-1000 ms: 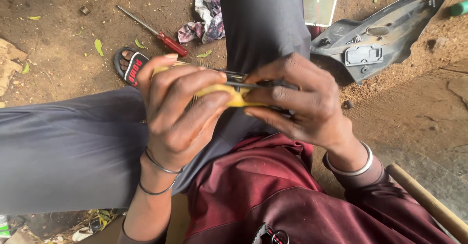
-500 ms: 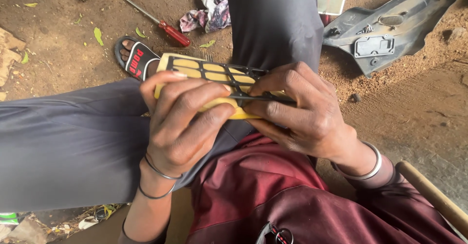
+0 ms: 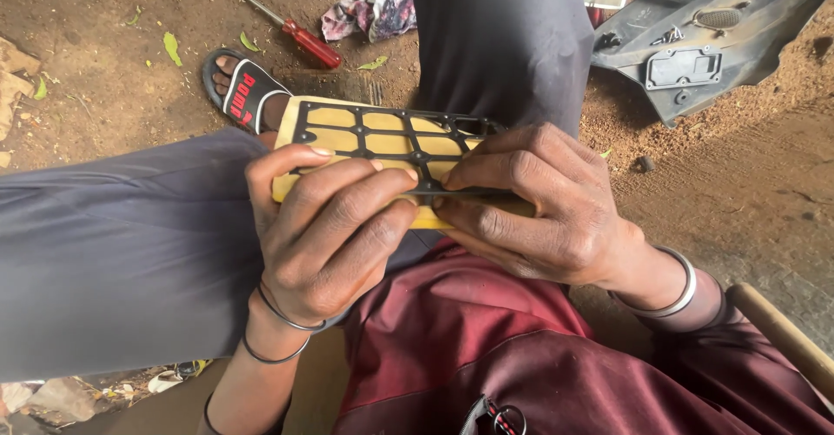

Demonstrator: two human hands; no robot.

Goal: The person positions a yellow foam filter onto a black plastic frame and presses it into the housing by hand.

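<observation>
Sandal (image 3: pixel 245 92) on a foot at 10 o'clock, screwdriver (image 3: pixel 287 26) at 11, rag (image 3: pixel 375 2) at 12, all on the dirt. Centre: left hand (image 3: pixel 326 235) clenched over the near edge of the filter (image 3: pixel 382 139), yellow pad under a black grid, resting across the lap. Right hand (image 3: pixel 539 209) just beside, pinching the same edge at the grid. Probably light and soft, the grid stiffer; best gripped by the frame edges. Grey panel (image 3: pixel 704 53) at 2.

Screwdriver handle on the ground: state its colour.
Red, on the screwdriver lying on the dirt; the head view, the only one, shows it.
</observation>
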